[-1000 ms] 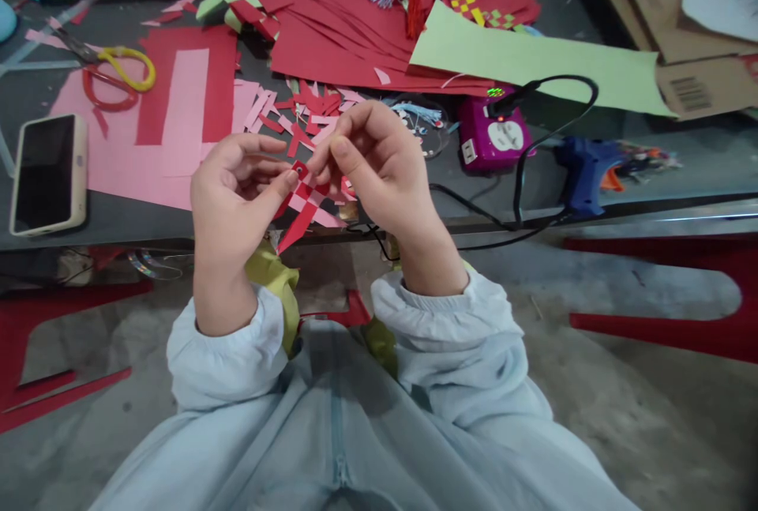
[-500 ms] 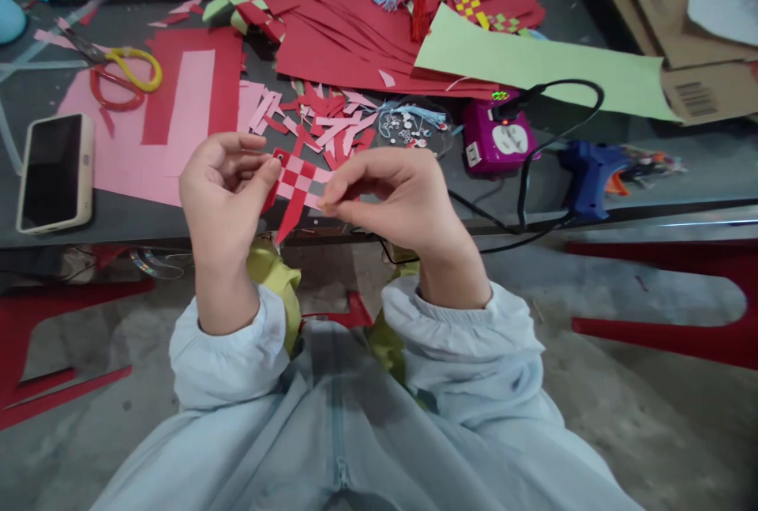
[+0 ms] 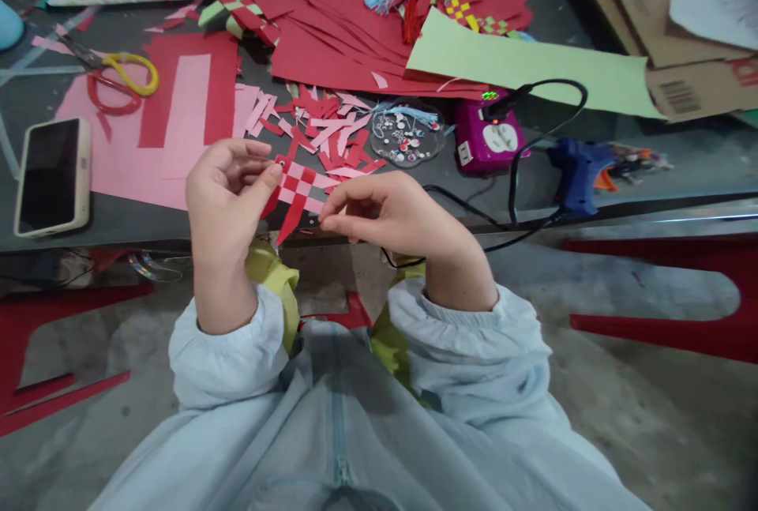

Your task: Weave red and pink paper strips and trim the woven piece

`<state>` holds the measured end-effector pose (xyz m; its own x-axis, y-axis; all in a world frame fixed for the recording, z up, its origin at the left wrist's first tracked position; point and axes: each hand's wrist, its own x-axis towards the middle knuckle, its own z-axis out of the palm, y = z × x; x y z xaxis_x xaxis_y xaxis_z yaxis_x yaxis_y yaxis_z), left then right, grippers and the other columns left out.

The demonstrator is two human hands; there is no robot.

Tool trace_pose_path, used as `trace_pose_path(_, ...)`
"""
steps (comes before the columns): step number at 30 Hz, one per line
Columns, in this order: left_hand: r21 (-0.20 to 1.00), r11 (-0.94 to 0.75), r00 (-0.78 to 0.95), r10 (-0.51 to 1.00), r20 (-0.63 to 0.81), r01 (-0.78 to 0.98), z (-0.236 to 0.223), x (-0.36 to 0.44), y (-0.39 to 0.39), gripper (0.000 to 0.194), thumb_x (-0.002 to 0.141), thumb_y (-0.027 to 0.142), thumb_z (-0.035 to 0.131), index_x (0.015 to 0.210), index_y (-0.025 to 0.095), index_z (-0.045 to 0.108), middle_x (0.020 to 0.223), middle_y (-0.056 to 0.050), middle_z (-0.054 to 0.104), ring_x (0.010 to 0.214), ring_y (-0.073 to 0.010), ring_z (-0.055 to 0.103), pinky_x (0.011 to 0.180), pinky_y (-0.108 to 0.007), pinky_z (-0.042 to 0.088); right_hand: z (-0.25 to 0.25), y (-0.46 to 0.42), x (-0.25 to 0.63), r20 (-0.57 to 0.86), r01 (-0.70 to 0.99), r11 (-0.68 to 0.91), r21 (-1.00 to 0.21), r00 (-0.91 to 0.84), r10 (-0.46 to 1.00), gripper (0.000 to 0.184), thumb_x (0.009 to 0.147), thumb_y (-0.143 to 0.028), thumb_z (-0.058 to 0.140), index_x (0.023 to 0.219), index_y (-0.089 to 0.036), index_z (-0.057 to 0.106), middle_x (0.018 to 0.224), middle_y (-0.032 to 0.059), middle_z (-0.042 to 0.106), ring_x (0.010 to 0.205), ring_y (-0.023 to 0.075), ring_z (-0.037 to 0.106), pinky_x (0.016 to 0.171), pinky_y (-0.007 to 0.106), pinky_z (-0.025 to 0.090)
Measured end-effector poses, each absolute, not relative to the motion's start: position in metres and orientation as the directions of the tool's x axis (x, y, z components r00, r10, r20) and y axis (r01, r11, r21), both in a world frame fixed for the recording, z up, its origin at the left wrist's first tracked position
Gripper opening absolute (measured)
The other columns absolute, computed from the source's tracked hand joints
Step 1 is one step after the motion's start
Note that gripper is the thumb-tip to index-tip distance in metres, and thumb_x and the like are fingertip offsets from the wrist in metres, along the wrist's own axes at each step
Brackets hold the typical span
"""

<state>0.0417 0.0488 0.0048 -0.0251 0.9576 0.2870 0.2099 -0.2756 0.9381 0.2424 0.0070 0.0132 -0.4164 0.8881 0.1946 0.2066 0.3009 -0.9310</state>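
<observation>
My left hand [image 3: 228, 187] pinches a woven paper fish [image 3: 298, 182], red and pink in a checkered pattern, between thumb and fingers at its left end. A small round eye shows near the fish's upper left corner. Loose red and pink strips stick out of the weave. My right hand [image 3: 384, 211] has thumb and forefinger closed at the tip of the lower pink strip; the very end is hidden by the fingertips. Both hands are above the table's front edge, just in front of a pile of red and pink paper scraps [image 3: 323, 120].
Scissors [image 3: 124, 84] and a phone [image 3: 53, 175] lie at left on pink and red paper. A dish of googly eyes [image 3: 407, 138], a purple power adapter [image 3: 489, 136] and a blue glue gun [image 3: 580, 175] with a black cord sit to the right. Red sheets [image 3: 337, 29] lie behind.
My right hand has shifted slightly down, and the upper pink strip's end now shows clear of its fingers. My left hand still grips the fish. The view has shifted a little.
</observation>
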Motion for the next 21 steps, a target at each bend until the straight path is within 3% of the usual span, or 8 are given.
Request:
trace_pose_path(3, 0.951, -0.233, 0.026, 0.972, 0.233, 0.205, 0.008, 0.044, 0.046, 0.023, 0.069, 0.024, 0.083, 0.086, 0.024, 0.067, 0.075, 0.002, 0.069, 0.073, -0.0137, 0.067, 0.066, -0.028, 0.055, 0.011, 0.009, 0.237, 0.258, 0.194, 0.312, -0.930, -0.260, 0.931, 0.010, 0.083, -0.026, 0.069, 0.084, -0.016, 0.071, 0.077, 0.0012, 0.070, 0.058, 0.0076, 0.054, 0.055, 0.023, 0.044)
trace_pose_path(8, 0.969, -0.188, 0.117, 0.978, 0.171, 0.159, 0.012, 0.048, 0.042, 0.027, 0.064, 0.018, 0.085, 0.086, 0.024, 0.071, 0.071, 0.002, 0.071, 0.066, -0.0123, 0.068, 0.058, -0.023, 0.054, 0.004, 0.017, 0.230, 0.367, 0.312, 0.364, -0.878, -0.050, 0.929, 0.013, 0.078, -0.024, 0.073, 0.088, -0.016, 0.071, 0.078, 0.0011, 0.066, 0.062, 0.0088, 0.050, 0.060, 0.026, 0.044)
trace_pose_path(15, 0.964, -0.201, 0.200, 0.966, 0.166, 0.174, 0.016, 0.049, 0.039, 0.028, 0.065, 0.022, 0.085, 0.088, 0.026, 0.069, 0.071, 0.001, 0.072, 0.065, -0.0141, 0.069, 0.056, -0.026, 0.055, 0.002, 0.021, 0.226, 0.355, 0.301, 0.373, -0.878, -0.114, 0.928, 0.009, 0.079, -0.020, 0.065, 0.084, -0.016, 0.072, 0.074, 0.0007, 0.063, 0.065, 0.0099, 0.052, 0.060, 0.026, 0.042)
trace_pose_path(21, 0.946, -0.232, 0.247, 0.953, 0.175, 0.226, 0.016, 0.048, 0.037, 0.027, 0.071, 0.036, 0.084, 0.089, 0.027, 0.067, 0.074, 0.001, 0.072, 0.067, -0.0163, 0.071, 0.059, -0.028, 0.056, 0.002, 0.022, 0.223, 0.286, 0.246, 0.302, -0.921, -0.100, 0.953, 0.007, 0.074, -0.018, 0.065, 0.077, -0.015, 0.069, 0.065, -0.0028, 0.057, 0.058, 0.0078, 0.046, 0.056, 0.024, 0.039)
